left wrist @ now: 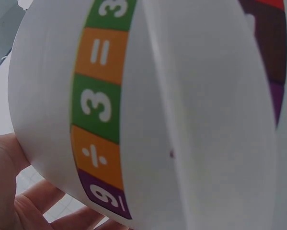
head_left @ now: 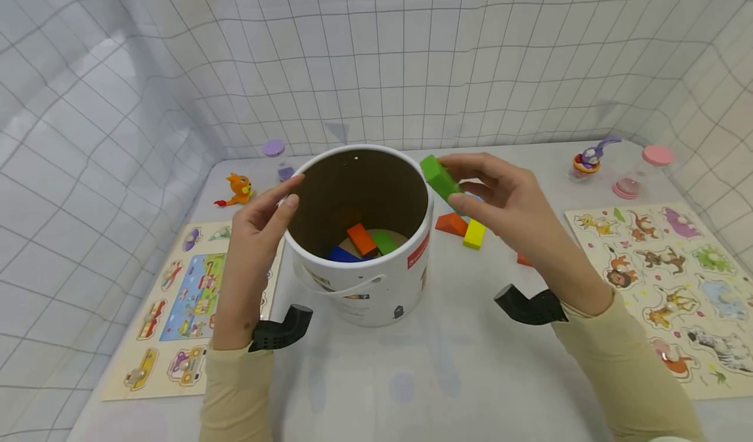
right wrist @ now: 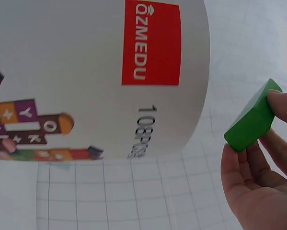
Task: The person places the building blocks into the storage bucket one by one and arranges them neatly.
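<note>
A white bucket (head_left: 359,291) with printed labels stands upright on the table. Inside it lie an orange block (head_left: 361,239), a green block (head_left: 385,241) and a blue block (head_left: 343,255). My right hand (head_left: 500,190) pinches another green block (head_left: 439,178) between thumb and fingertips, just beyond the bucket's right rim. In the right wrist view this green block (right wrist: 253,117) is held beside the bucket wall. My left hand (head_left: 261,233) is at the bucket's left rim, its fingers extended and thumb apart; it holds no block.
Red-orange (head_left: 451,224) and yellow (head_left: 474,234) blocks lie right of the bucket, partly behind my right hand. Puzzle boards flank it: vehicles (head_left: 167,327) left, animals (head_left: 670,259) right. Farther back are an orange figurine (head_left: 238,189), a purple figurine (head_left: 590,157) and a pink-lidded jar (head_left: 641,172).
</note>
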Action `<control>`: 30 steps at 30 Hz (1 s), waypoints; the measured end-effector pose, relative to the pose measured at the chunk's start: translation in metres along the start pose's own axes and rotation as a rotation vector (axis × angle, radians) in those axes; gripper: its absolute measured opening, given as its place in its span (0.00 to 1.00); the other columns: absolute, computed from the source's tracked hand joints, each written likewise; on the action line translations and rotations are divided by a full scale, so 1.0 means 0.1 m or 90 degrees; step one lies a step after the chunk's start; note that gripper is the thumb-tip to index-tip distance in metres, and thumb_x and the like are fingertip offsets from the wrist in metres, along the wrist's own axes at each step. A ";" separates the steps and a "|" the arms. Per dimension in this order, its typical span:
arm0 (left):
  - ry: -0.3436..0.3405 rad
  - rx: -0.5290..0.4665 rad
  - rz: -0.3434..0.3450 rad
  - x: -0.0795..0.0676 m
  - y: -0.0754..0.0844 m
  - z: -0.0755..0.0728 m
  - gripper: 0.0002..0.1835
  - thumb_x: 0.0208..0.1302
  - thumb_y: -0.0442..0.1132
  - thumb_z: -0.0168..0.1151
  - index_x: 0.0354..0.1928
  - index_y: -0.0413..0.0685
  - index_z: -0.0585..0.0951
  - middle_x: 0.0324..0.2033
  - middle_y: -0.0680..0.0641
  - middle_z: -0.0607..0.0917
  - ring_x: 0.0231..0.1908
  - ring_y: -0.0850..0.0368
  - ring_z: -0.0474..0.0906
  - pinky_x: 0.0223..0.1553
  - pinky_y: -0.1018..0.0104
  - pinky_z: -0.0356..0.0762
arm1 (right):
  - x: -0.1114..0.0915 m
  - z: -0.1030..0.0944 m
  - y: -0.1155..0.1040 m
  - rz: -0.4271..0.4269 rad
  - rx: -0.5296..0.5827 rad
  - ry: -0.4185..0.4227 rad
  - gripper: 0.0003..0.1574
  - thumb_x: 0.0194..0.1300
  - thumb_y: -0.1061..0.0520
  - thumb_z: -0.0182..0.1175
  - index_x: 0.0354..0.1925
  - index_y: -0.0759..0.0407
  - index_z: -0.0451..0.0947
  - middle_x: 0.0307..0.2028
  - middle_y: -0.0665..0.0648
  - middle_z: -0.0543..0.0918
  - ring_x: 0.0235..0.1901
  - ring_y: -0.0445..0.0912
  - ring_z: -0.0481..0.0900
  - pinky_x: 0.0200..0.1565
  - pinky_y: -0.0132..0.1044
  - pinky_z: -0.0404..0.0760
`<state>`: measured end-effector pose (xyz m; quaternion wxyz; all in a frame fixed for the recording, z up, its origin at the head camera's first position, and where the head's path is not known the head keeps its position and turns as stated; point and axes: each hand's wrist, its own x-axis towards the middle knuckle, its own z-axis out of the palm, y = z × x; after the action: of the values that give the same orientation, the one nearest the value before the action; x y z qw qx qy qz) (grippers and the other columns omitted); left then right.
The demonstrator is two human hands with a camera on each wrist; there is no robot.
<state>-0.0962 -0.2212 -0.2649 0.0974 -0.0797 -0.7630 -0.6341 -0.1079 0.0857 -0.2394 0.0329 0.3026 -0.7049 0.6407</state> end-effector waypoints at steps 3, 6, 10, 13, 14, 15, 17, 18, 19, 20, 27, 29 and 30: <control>0.003 -0.004 -0.001 0.00 -0.01 0.00 0.20 0.63 0.46 0.52 0.57 0.52 0.72 0.56 0.45 0.71 0.53 0.47 0.66 0.47 0.70 0.72 | 0.16 0.14 0.00 -0.029 -0.019 -0.029 0.24 0.57 0.66 0.57 0.53 0.61 0.71 0.50 0.56 0.74 0.47 0.49 0.71 0.50 0.36 0.72; 0.005 -0.008 0.001 0.00 -0.01 0.00 0.20 0.63 0.46 0.52 0.57 0.51 0.73 0.55 0.46 0.71 0.53 0.48 0.67 0.46 0.71 0.73 | 0.29 0.26 0.05 -0.040 -0.043 -0.059 0.23 0.57 0.65 0.58 0.53 0.61 0.71 0.50 0.54 0.75 0.46 0.46 0.72 0.50 0.37 0.73; 0.001 -0.010 0.006 0.00 -0.01 0.00 0.20 0.63 0.45 0.52 0.57 0.50 0.73 0.55 0.46 0.72 0.53 0.48 0.67 0.47 0.70 0.72 | 0.39 0.35 0.13 -0.044 -0.096 -0.073 0.23 0.57 0.61 0.59 0.52 0.58 0.72 0.47 0.50 0.76 0.44 0.41 0.73 0.46 0.35 0.74; -0.003 -0.006 0.009 0.01 -0.01 0.00 0.20 0.63 0.45 0.52 0.57 0.51 0.73 0.55 0.46 0.72 0.52 0.48 0.68 0.47 0.69 0.72 | 0.41 0.38 0.17 -0.060 -0.159 -0.074 0.22 0.56 0.58 0.61 0.51 0.55 0.73 0.45 0.47 0.75 0.42 0.38 0.73 0.44 0.33 0.75; -0.004 -0.007 0.011 0.01 -0.01 0.00 0.20 0.63 0.45 0.52 0.57 0.51 0.73 0.55 0.46 0.72 0.52 0.48 0.68 0.47 0.69 0.72 | 0.41 0.38 0.18 -0.069 -0.182 -0.075 0.23 0.56 0.58 0.61 0.51 0.55 0.73 0.45 0.47 0.75 0.42 0.38 0.73 0.43 0.32 0.75; -0.005 -0.008 0.012 0.02 -0.01 0.00 0.20 0.63 0.45 0.52 0.57 0.51 0.73 0.55 0.46 0.72 0.52 0.48 0.68 0.47 0.69 0.72 | 0.40 0.39 0.18 -0.079 -0.204 -0.076 0.23 0.55 0.58 0.62 0.51 0.55 0.73 0.45 0.47 0.75 0.42 0.38 0.72 0.43 0.32 0.74; -0.006 -0.009 0.016 0.02 0.00 0.00 0.20 0.63 0.45 0.52 0.57 0.51 0.73 0.55 0.45 0.72 0.52 0.48 0.69 0.47 0.69 0.72 | 0.40 0.39 0.19 -0.093 -0.240 -0.081 0.23 0.55 0.58 0.62 0.51 0.55 0.73 0.45 0.47 0.75 0.42 0.38 0.71 0.45 0.31 0.74; -0.006 -0.009 0.016 0.02 0.00 0.00 0.20 0.63 0.45 0.52 0.57 0.51 0.73 0.55 0.45 0.72 0.51 0.48 0.69 0.47 0.69 0.72 | 0.40 0.40 0.19 -0.101 -0.260 -0.082 0.23 0.55 0.58 0.62 0.51 0.55 0.73 0.44 0.47 0.74 0.42 0.38 0.71 0.45 0.31 0.73; -0.006 -0.009 0.016 0.02 0.00 0.00 0.20 0.63 0.45 0.52 0.57 0.51 0.73 0.55 0.45 0.72 0.52 0.48 0.68 0.47 0.68 0.72 | 0.40 0.40 0.19 -0.108 -0.274 -0.084 0.24 0.54 0.58 0.62 0.51 0.55 0.73 0.44 0.48 0.74 0.42 0.38 0.70 0.45 0.31 0.73; -0.006 -0.006 0.015 0.02 0.00 -0.01 0.20 0.63 0.45 0.52 0.57 0.51 0.73 0.55 0.45 0.72 0.52 0.48 0.68 0.47 0.68 0.72 | 0.40 0.41 0.18 -0.111 -0.281 -0.087 0.24 0.54 0.58 0.62 0.51 0.55 0.73 0.44 0.48 0.74 0.42 0.38 0.70 0.45 0.31 0.73; -0.002 0.013 0.009 0.02 0.00 0.00 0.20 0.64 0.46 0.51 0.57 0.53 0.72 0.55 0.47 0.72 0.53 0.50 0.67 0.50 0.66 0.70 | 0.40 0.42 0.19 -0.121 -0.303 -0.109 0.18 0.57 0.60 0.59 0.49 0.57 0.74 0.45 0.49 0.76 0.45 0.40 0.70 0.47 0.34 0.72; -0.001 0.007 0.008 0.01 0.00 0.00 0.20 0.64 0.46 0.51 0.57 0.52 0.72 0.55 0.46 0.72 0.53 0.49 0.67 0.50 0.66 0.70 | 0.38 0.41 0.21 -0.129 -0.291 -0.102 0.17 0.58 0.60 0.58 0.48 0.57 0.75 0.45 0.49 0.77 0.47 0.40 0.70 0.49 0.35 0.71; -0.002 0.003 0.007 0.01 0.01 0.01 0.20 0.64 0.46 0.51 0.57 0.52 0.72 0.55 0.45 0.72 0.53 0.49 0.67 0.49 0.66 0.71 | 0.36 0.40 0.22 -0.132 -0.283 -0.094 0.17 0.59 0.60 0.58 0.48 0.57 0.75 0.45 0.48 0.77 0.47 0.39 0.70 0.48 0.35 0.71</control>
<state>-0.0973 -0.2204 -0.2642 0.0998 -0.0848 -0.7643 -0.6314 -0.1339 0.0345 -0.2504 0.1124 0.4044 -0.7942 0.4394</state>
